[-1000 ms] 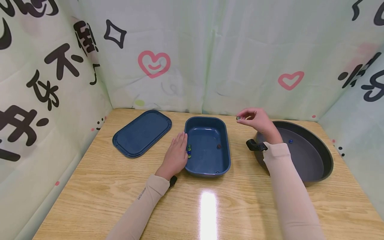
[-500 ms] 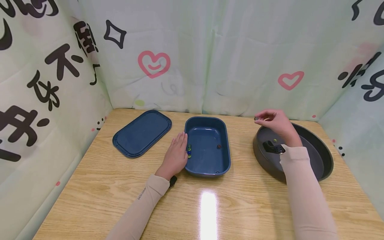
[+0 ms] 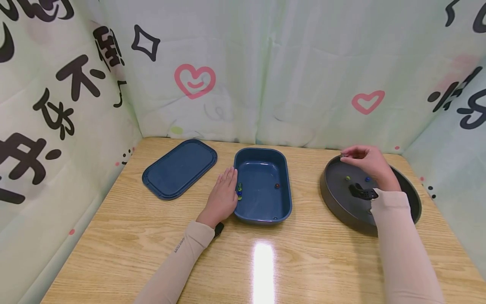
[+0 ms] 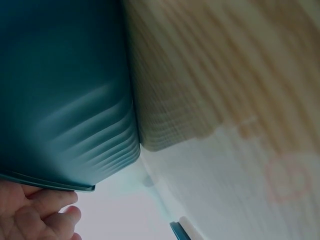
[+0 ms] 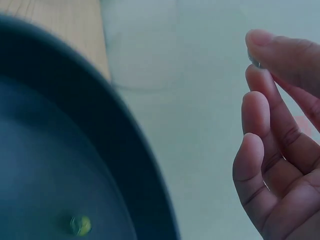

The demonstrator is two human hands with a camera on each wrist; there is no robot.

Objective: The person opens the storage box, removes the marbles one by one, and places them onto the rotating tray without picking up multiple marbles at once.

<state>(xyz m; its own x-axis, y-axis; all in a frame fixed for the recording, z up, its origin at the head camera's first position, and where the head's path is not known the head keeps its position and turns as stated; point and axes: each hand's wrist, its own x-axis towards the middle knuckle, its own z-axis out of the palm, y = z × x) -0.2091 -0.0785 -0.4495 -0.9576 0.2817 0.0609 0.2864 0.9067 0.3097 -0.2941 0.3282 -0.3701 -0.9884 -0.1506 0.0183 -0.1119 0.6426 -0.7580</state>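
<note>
Over the far left rim of the round dark grey pan (image 3: 334,198), my right hand (image 3: 370,164) pinches a small glass marble (image 5: 254,61) between thumb and forefinger. A green marble (image 3: 347,178) and a blue marble (image 3: 367,179) lie on the pan's floor. My sleeve and wrist cover part of the pan. My left hand (image 3: 222,194) rests along the left rim of the blue rectangular container (image 3: 262,209), fingers straight. Inside that container, several green and blue marbles (image 3: 239,191) line the left side. A red marble (image 3: 276,185) and a clear marble (image 3: 275,218) lie toward its right.
A dark blue lid (image 3: 180,169) lies flat on the wooden table (image 3: 212,270), left of the container. A printed curtain (image 3: 243,84) stands behind the table and along both sides.
My right hand has moved right with the pinched marble, from between the containers to over the pan's far rim. My left hand has stayed at the container's rim.
</note>
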